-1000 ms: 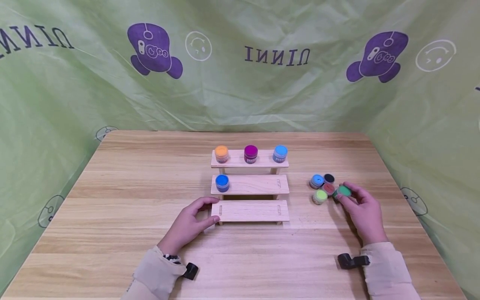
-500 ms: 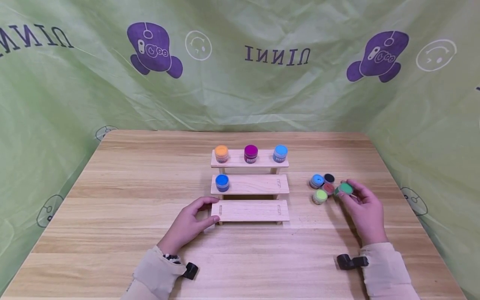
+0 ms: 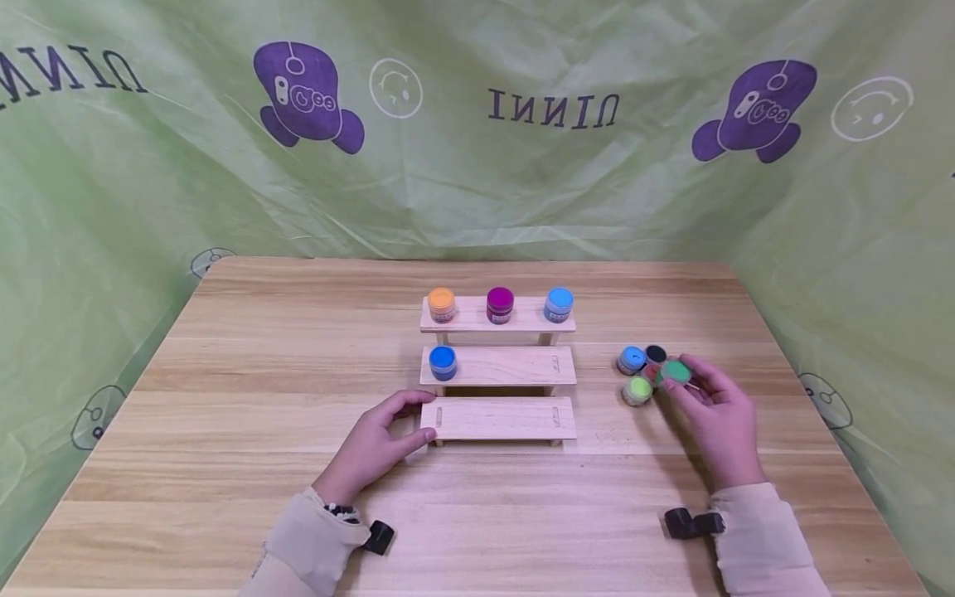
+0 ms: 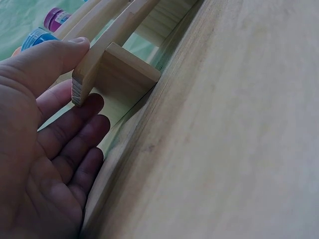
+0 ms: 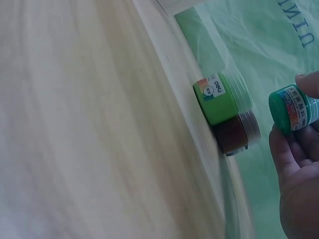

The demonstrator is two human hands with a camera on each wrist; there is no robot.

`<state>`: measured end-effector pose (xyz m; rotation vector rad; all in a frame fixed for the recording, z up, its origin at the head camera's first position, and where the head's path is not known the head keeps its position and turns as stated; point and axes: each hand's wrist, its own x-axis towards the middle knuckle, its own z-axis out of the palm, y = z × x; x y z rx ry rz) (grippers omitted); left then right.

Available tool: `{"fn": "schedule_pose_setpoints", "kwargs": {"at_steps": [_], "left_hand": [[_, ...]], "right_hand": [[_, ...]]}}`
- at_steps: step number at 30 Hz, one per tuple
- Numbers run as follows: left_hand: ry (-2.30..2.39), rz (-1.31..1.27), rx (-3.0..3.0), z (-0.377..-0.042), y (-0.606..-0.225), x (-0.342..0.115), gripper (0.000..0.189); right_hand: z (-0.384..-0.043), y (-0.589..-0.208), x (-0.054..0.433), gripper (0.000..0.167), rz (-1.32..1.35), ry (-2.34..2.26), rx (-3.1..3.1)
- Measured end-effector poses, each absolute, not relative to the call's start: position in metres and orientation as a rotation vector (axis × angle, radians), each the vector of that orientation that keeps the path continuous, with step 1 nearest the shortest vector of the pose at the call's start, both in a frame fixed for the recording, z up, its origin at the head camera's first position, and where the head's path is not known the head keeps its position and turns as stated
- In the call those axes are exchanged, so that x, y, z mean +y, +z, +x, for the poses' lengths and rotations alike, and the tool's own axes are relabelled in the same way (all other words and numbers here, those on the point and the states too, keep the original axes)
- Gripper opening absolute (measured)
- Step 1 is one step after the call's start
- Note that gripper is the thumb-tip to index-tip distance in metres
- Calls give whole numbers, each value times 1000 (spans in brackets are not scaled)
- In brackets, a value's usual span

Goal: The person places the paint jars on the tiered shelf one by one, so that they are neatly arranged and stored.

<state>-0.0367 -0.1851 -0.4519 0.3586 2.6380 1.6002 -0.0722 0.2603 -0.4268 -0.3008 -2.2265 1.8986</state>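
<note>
Raised off the table in my right hand (image 3: 719,427) is a green paint jar (image 3: 675,371), pinched between thumb and fingers. The right wrist view shows its label and green base (image 5: 282,112). Just below it in the head view stand a lime-green jar (image 3: 637,391), a light blue jar (image 3: 631,359), a black-topped jar (image 3: 655,355) and a red jar (image 3: 651,372), partly hidden by the green one. My left hand (image 3: 369,452) grips the left end of the lowest step of a three-step wooden rack (image 3: 496,419); in the left wrist view the thumb (image 4: 75,45) lies along the board's edge.
On the top step stand an orange jar (image 3: 442,305), a purple jar (image 3: 500,305) and a light blue jar (image 3: 559,305). A dark blue jar (image 3: 443,363) sits at the left of the middle step. Green printed cloth (image 3: 448,191) hangs behind the wooden table (image 3: 224,373).
My right hand has lifted the green paint jar, first slightly right, then back left over the red jar. The left hand stays on the rack's end.
</note>
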Motion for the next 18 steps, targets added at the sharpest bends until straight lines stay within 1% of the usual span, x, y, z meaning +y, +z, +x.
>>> {"fn": "schedule_pose_setpoints", "kwargs": {"at_steps": [5, 18], "left_hand": [[1601, 352, 2632, -36, -451, -185, 44], [1607, 357, 2623, -37, -453, -186, 45]], "right_hand": [[-71, -426, 253, 57, -230, 1921, -2223], [-71, -414, 236, 51, -107, 1701, -2419]]}}
